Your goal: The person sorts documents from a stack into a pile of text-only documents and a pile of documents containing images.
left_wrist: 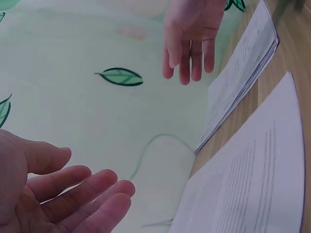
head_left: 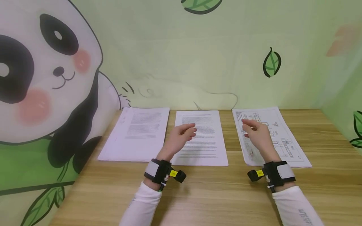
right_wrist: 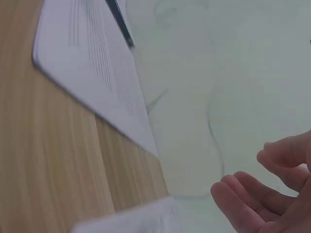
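Note:
Three stacks of paper lie side by side on the wooden table. The left stack (head_left: pixel 141 125) and the middle stack (head_left: pixel 202 147) carry printed text; the right stack (head_left: pixel 285 135) shows line drawings on its top sheet. Over the left edge of the middle stack hovers my left hand (head_left: pixel 180 138), fingers loosely bent and holding nothing. My right hand (head_left: pixel 259 136) is held above the right stack in a similar relaxed pose, also with nothing in it. In the left wrist view, both hands appear apart from the paper.
The wooden table (head_left: pixel 215 194) meets a pale green wall cloth (head_left: pixel 169 56) at its back edge. A large printed panda (head_left: pixel 85 116) fills the cloth on the left, with printed leaves elsewhere. Each wrist wears a black strap with a small camera.

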Demonstrator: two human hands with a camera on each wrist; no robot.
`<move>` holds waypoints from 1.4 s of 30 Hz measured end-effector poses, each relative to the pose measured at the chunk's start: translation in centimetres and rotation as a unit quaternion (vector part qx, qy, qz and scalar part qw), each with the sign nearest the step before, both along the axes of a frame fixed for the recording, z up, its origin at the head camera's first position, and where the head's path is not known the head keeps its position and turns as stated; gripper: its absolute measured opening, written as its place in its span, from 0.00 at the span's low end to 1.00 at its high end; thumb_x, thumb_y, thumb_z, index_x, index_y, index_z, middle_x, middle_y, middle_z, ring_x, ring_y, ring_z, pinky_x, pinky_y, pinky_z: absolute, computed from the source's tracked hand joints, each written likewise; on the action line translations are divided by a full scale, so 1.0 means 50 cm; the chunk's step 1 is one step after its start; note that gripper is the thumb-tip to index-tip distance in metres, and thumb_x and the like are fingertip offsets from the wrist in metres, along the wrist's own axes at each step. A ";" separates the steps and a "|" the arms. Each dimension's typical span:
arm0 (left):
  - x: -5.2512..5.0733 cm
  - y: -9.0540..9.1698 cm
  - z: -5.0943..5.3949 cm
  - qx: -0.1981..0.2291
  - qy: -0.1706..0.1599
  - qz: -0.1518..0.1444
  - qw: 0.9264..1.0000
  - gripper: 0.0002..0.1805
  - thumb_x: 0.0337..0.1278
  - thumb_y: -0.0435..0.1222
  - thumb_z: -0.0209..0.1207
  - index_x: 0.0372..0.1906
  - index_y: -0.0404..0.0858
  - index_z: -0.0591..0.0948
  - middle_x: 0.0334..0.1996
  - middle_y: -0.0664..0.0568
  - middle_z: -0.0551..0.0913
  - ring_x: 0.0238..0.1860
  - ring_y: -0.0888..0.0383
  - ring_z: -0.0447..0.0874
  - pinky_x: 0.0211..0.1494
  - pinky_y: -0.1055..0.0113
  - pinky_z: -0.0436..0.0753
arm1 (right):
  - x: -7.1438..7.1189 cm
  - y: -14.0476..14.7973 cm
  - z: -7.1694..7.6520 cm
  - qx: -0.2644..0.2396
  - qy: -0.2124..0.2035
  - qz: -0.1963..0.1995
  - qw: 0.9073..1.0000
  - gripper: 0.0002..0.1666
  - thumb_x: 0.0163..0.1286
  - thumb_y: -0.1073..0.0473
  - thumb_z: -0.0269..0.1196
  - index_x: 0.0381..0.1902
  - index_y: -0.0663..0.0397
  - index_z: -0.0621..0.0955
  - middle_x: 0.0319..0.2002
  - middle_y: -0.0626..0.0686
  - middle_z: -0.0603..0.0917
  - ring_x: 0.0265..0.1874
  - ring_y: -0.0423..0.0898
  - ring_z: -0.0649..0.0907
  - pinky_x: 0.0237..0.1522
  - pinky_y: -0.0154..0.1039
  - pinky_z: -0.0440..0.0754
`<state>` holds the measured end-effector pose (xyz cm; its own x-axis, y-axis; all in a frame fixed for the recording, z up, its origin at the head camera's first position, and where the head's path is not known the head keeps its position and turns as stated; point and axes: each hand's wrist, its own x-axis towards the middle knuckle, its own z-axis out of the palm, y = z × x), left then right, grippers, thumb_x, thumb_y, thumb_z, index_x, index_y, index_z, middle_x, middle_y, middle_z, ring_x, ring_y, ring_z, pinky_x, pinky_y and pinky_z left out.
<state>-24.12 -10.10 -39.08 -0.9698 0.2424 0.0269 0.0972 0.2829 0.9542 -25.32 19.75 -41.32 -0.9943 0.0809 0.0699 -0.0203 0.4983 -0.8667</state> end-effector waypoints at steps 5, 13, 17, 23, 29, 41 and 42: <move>-0.003 -0.063 0.004 -0.030 0.010 0.031 0.999 0.23 0.73 0.43 0.52 0.67 0.39 0.75 0.60 0.42 0.82 0.59 0.47 0.84 0.64 0.58 0.81 | -0.002 -0.060 -0.004 -0.061 0.001 0.040 0.997 0.26 0.78 0.53 0.52 0.70 0.56 0.71 0.67 0.61 0.75 0.61 0.56 0.78 0.59 0.47 0.83; 0.005 -0.176 -0.012 -0.083 -0.001 0.087 0.993 0.25 0.73 0.46 0.51 0.69 0.42 0.73 0.62 0.43 0.81 0.62 0.47 0.81 0.66 0.53 0.79 | 0.000 -0.163 -0.012 -0.073 0.024 0.109 0.991 0.23 0.77 0.60 0.53 0.67 0.59 0.74 0.58 0.65 0.83 0.52 0.58 0.83 0.52 0.48 0.87; 0.010 -0.227 -0.015 -0.109 -0.012 0.110 0.988 0.26 0.73 0.47 0.50 0.70 0.43 0.72 0.64 0.44 0.79 0.63 0.47 0.80 0.67 0.51 0.78 | 0.005 -0.207 -0.010 -0.070 0.026 0.139 0.987 0.23 0.76 0.61 0.54 0.66 0.59 0.74 0.57 0.65 0.83 0.52 0.60 0.84 0.50 0.48 0.87; 0.015 -0.292 -0.022 -0.135 -0.032 0.146 0.980 0.28 0.74 0.49 0.48 0.72 0.44 0.69 0.68 0.43 0.75 0.67 0.42 0.75 0.71 0.46 0.73 | 0.009 -0.275 0.001 -0.089 0.009 0.162 0.983 0.23 0.75 0.61 0.55 0.66 0.56 0.75 0.52 0.64 0.86 0.47 0.57 0.86 0.48 0.45 0.87; 0.006 -0.321 -0.034 -0.192 -0.045 0.154 0.968 0.29 0.75 0.50 0.46 0.73 0.42 0.67 0.74 0.44 0.67 0.75 0.43 0.63 0.76 0.44 0.64 | 0.007 -0.343 -0.014 -0.152 -0.039 0.169 0.973 0.22 0.75 0.59 0.56 0.66 0.53 0.76 0.54 0.62 0.86 0.48 0.53 0.86 0.46 0.41 0.88; -0.008 -0.376 -0.072 -0.232 -0.094 0.174 0.952 0.31 0.75 0.48 0.44 0.75 0.37 0.61 0.76 0.37 0.61 0.76 0.38 0.57 0.77 0.42 0.59 | 0.000 -0.439 -0.057 -0.182 -0.130 0.204 0.953 0.32 0.74 0.57 0.55 0.73 0.56 0.66 0.63 0.65 0.79 0.60 0.57 0.81 0.53 0.43 0.86; -0.007 -0.381 -0.072 -0.237 -0.099 0.177 0.950 0.32 0.75 0.48 0.44 0.76 0.37 0.60 0.76 0.36 0.60 0.76 0.37 0.56 0.77 0.41 0.59 | -0.001 -0.445 -0.058 -0.182 -0.134 0.203 0.953 0.33 0.73 0.57 0.55 0.73 0.56 0.66 0.63 0.65 0.79 0.59 0.56 0.82 0.53 0.42 0.86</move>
